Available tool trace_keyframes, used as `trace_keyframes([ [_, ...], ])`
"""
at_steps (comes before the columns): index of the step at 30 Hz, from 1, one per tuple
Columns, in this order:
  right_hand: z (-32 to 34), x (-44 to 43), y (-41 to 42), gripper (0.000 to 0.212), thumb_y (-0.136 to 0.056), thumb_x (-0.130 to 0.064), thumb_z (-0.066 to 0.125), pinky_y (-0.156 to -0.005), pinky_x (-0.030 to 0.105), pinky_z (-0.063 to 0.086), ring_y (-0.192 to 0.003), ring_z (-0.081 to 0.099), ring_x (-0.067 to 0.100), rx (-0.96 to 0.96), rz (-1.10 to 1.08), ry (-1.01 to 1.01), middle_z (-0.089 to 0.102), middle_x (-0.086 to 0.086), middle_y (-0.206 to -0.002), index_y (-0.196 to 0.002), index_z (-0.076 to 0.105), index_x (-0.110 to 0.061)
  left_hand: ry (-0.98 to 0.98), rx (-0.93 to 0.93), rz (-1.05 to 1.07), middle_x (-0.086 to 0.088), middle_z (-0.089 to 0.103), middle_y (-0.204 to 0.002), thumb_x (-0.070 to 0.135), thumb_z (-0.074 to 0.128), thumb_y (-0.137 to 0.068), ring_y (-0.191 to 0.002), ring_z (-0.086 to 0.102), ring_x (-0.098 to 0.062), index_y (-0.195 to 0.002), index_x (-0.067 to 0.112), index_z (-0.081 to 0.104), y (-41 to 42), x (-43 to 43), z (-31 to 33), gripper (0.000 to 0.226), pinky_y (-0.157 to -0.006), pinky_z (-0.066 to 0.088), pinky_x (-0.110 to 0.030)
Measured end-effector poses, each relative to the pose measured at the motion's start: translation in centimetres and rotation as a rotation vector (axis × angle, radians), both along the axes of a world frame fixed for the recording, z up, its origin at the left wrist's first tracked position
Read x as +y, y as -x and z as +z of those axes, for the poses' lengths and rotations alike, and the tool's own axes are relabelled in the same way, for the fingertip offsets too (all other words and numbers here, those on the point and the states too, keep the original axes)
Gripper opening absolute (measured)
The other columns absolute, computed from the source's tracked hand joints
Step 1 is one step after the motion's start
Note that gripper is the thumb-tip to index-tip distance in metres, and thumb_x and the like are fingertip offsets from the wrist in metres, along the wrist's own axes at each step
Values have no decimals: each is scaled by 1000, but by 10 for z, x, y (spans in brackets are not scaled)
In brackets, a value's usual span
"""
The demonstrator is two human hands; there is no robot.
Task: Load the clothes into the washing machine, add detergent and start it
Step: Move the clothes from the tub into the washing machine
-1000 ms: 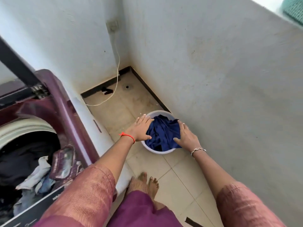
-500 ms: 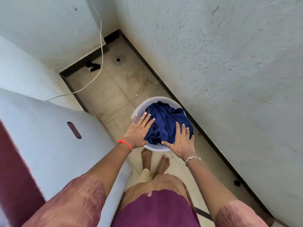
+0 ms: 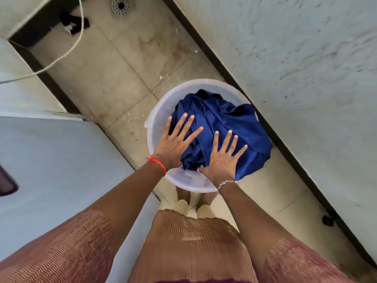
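Observation:
A white plastic tub (image 3: 161, 111) stands on the tiled floor against the right wall, holding a crumpled dark blue garment (image 3: 228, 123) that spills over its right rim. My left hand (image 3: 175, 141), with a red thread at the wrist, hovers with fingers spread over the tub's left side and the cloth's edge. Over the garment's near part my right hand (image 3: 224, 158), wearing a silver bracelet, is spread flat. Neither hand grips anything. The washing machine's white side panel (image 3: 61, 170) fills the left; its drum is out of view.
A rough grey wall (image 3: 306, 78) runs along the right with a dark skirting. A floor drain (image 3: 120, 5) sits at the top, and a white cable (image 3: 67, 52) trails across the floor toward the machine. My bare feet stand just behind the tub.
The view has tilted down and closer to the tub; the machine's open drum has left the frame. Both hands have spread their fingers over the blue garment.

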State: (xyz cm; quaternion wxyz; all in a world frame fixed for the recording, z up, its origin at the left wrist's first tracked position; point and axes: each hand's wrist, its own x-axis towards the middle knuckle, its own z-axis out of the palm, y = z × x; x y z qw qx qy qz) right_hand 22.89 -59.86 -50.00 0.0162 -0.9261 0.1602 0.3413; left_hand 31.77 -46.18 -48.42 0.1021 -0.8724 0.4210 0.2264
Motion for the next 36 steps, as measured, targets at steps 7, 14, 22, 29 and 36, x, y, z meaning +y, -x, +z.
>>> trace_keyframes([
  [7,-87,-32,1,137,-50,-81,62,-100,73,-7,-140,-5,47,-100,99,23,-12,22,-154,-142,-24,-27,-84,-47,32,-9,-7,-157,71,71,-51,-145,0,-35,-146,30,-10,3,-7,-98,131,-104,-22,-59],
  [14,-128,-33,-28,117,-58,-72,62,-97,66,35,-126,35,54,-298,33,-129,24,31,-143,-147,6,-22,39,-142,168,-9,14,-157,69,6,-74,-141,16,-44,-148,36,1,-10,-17,-148,82,-100,16,-74],
  [22,-176,-37,-48,99,-55,-13,81,-82,49,54,-96,60,46,-444,76,-124,56,33,-117,-140,31,-19,257,200,295,-11,-5,-158,50,50,-89,-144,1,-41,-143,36,-23,-26,-12,-219,92,-95,47,-41],
  [29,-154,-27,-41,86,-67,20,57,-69,46,54,-78,61,45,-370,-98,-333,60,28,-111,-139,36,-22,247,217,244,0,-13,-158,20,59,-91,-147,-2,-21,-150,23,-9,-12,-14,-226,90,-99,48,-37],
  [36,-61,-34,-32,83,-76,16,43,-85,45,48,-120,47,41,-287,-129,-370,29,13,-152,-146,24,-25,322,335,289,3,-18,-157,5,61,-87,-147,-3,-22,-149,24,-11,4,-11,-141,98,-90,52,-46],
])
